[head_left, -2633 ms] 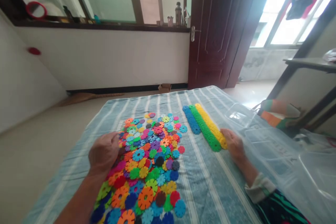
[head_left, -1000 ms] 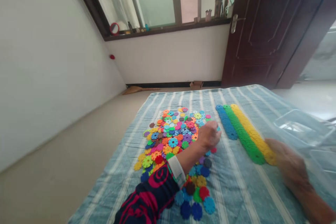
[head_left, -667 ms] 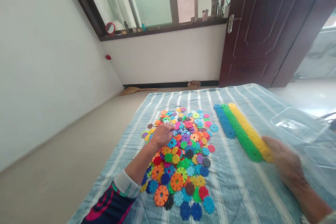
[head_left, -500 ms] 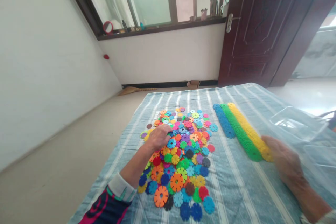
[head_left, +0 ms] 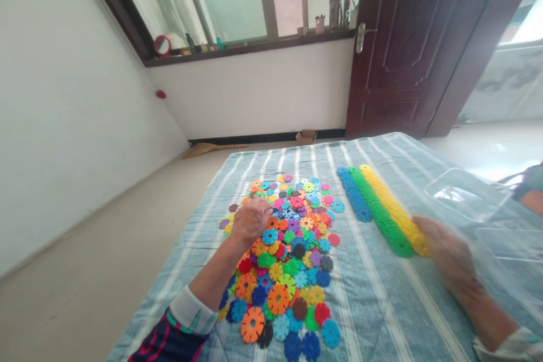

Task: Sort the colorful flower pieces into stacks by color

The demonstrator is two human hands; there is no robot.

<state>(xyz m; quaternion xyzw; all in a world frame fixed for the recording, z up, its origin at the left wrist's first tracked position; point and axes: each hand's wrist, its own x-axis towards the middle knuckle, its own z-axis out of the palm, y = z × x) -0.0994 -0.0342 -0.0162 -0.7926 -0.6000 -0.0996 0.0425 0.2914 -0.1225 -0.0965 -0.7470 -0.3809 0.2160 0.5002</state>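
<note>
Noted first: shift of left hand point(head_left: 251, 219) over the last second, from right edge of pile point(head_left: 291, 237) to its far left part. Saw no matching change in yellow row point(head_left: 392, 206), green row point(head_left: 377, 209) or blue row point(head_left: 353, 195), all right of pile, blue nearest to it and yellow farthest. Judged from this: picking in progress among discs point(head_left: 277, 299), without any gain yet in the rows.

Found left hand on or just above far left part of pile, knuckles up, fingers curled down towards pile middle. Cannot tell state of left grip: fingertips close together, but too hidden to show any disc pinched. Placed nearest discs under and just beside left grip, with bulk of pile to its right and nearer the camera.

Found right hand point(head_left: 445, 249) well right of pile, beyond all three rows, fingers at near end of yellow row. Noted contact there as likely, not certain, owing to blur. Cannot tell state of right grip either. Logged clear box point(head_left: 469, 195) farther right of pile than the rows; striped cloth point(head_left: 373, 305) under pile and rows alike
</note>
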